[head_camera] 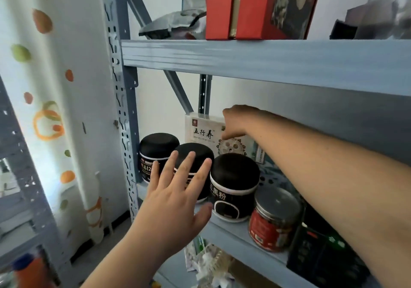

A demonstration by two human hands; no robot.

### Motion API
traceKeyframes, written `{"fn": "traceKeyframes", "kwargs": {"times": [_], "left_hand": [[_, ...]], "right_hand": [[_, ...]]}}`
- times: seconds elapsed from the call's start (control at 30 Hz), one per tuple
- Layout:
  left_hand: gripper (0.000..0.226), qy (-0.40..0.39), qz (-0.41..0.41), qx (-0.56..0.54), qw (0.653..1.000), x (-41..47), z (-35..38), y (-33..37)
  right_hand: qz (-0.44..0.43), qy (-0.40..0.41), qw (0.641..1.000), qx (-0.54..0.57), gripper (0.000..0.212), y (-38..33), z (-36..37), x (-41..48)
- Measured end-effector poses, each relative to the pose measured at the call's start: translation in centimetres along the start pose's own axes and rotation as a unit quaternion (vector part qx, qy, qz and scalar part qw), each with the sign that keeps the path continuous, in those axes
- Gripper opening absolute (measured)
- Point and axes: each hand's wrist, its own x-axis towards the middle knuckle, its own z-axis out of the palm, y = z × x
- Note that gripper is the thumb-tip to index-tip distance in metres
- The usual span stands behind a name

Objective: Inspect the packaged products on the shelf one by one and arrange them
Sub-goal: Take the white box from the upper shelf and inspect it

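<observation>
You are standing in what looks like a small stockroom: a grey-blue slotted steel rack (pixel 244 60) fills the middle and right of the frame, stocked with black jars (pixel 233 176), a white packet (pixel 200 132), a red-labelled jar (pixel 273 221) and red gift boxes (pixel 219 7) at the top, while a fruit-print curtain (pixel 55 65) hangs at the left.

Everything is seen through a single wide-angle camera worn on the head, which is held close to the grey-blue shelf unit (pixel 124 109) and faced forward into its left end, so that the shelves are shown sloping down towards the right. The viewpoint is set between two levels: the black jars (pixel 234 176) are looked down on slightly, while the upper shelf (pixel 244 63) is seen partly from below. The left hand (pixel 178 198) is framed rising from the bottom edge, the right hand (pixel 235 120) reaching from the right edge, and a spotted curtain (pixel 44 109) is caught at far left.
</observation>
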Motion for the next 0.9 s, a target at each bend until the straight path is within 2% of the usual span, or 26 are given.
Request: {"fn": "traceKeyframes", "kwargs": {"times": [0.13, 0.27, 0.37, 0.5, 0.63, 0.77, 0.9], "left_hand": [[0.078, -0.002, 0.008, -0.009, 1.0, 0.9, 0.7, 0.5], [0.079, -0.007, 0.018, -0.015, 1.0, 1.0, 1.5, 0.1], [0.082, -0.01, 0.039, -0.014, 0.999, 1.7, 2.0, -0.7], [0.083, 0.01, 0.076, -0.039, 0.996, 3.2, 2.7, -2.1], [0.083, 0.037, 0.115, -0.08, 0.989, 4.5, 3.1, -4.1], [0.082, 0.054, 0.142, -0.102, 0.983, 5.4, 4.3, -6.1], [0.08, 0.061, 0.159, -0.13, 0.977, 6.0, 4.6, -8.0]], "right_hand": [[0.01, -0.092, 0.996, -0.008, 0.045, 0.2, 1.1, 4.4], [0.012, -0.103, 0.994, -0.029, 0.043, 0.0, 1.7, 6.4], [0.015, -0.064, 0.997, -0.035, 0.028, 0.0, 2.0, 6.5], [0.005, -0.021, 0.999, -0.024, 0.038, -0.9, 1.4, 5.6], [0.008, 0.068, 0.997, -0.029, 0.055, -3.1, 0.6, 4.1], [0.005, 0.149, 0.987, -0.056, 0.047, -5.3, -0.4, 2.4], [0.057, 0.229, 0.967, -0.101, 0.046, -6.5, -0.8, 0.1]]}}
